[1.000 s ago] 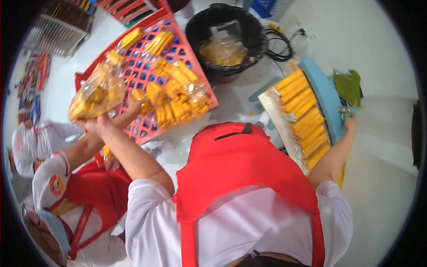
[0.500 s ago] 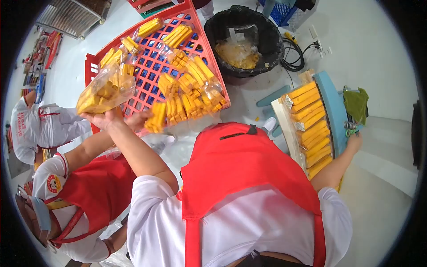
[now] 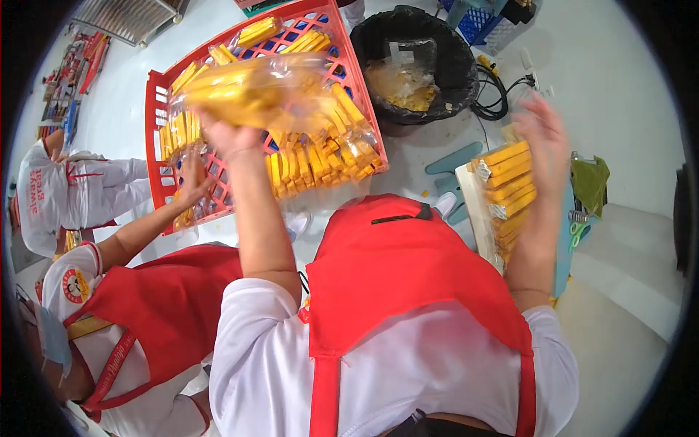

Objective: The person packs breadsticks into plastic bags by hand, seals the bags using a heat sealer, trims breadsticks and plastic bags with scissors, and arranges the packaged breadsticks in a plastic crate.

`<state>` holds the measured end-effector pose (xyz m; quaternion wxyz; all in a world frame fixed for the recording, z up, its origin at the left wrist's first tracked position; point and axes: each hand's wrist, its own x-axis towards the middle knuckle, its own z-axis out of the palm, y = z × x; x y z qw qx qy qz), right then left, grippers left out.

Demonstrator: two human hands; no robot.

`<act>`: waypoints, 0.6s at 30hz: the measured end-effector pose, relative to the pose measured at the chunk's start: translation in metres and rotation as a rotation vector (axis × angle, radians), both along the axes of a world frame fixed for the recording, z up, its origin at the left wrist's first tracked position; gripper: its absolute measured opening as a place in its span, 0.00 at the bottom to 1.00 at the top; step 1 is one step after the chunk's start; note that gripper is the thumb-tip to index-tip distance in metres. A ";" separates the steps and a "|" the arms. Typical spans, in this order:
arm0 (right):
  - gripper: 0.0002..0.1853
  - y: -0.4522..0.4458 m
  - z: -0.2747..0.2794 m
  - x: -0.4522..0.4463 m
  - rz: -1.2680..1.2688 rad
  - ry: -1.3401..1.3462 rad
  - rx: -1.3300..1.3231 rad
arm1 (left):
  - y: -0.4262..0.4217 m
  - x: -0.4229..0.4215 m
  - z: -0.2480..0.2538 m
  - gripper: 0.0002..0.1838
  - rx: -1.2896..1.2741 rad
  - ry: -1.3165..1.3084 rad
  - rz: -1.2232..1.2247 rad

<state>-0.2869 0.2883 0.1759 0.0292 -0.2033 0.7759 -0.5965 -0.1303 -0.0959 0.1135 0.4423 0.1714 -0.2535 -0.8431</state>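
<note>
My left hand (image 3: 234, 137) is raised over the red crate (image 3: 153, 124), its fingers under a clear plastic bag of yellow sticks (image 3: 244, 84). The bag is smeared by motion. My right hand (image 3: 540, 130) is lifted above the far end of a row of packed yellow sticks (image 3: 507, 182); its fingers are blurred, and I cannot tell whether they hold anything. Those sticks lie beside a long white edge (image 3: 473, 200) on a light-blue stand (image 3: 563, 262), partly hidden by my right forearm. Several bagged bundles of yellow sticks (image 3: 317, 164) fill the crate.
At my left a co-worker in a red apron (image 3: 171, 302) reaches a hand (image 3: 194, 178) into the crate. A black-lined bin (image 3: 364, 65) stands beyond it. Green-handled scissors (image 3: 577, 231) and a green cloth (image 3: 590, 183) are at the stand's right side. Black cables (image 3: 495, 102) lie near the wall.
My left hand has moved right with the bag, now over the middle of the crate. My right hand has left the stand's right edge and risen away from me. The co-worker's hand has let go of a stick bundle.
</note>
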 end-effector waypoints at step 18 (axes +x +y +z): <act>0.10 -0.102 -0.018 0.001 0.431 -0.315 0.248 | -0.054 0.078 -0.208 0.42 -1.061 -1.882 -0.547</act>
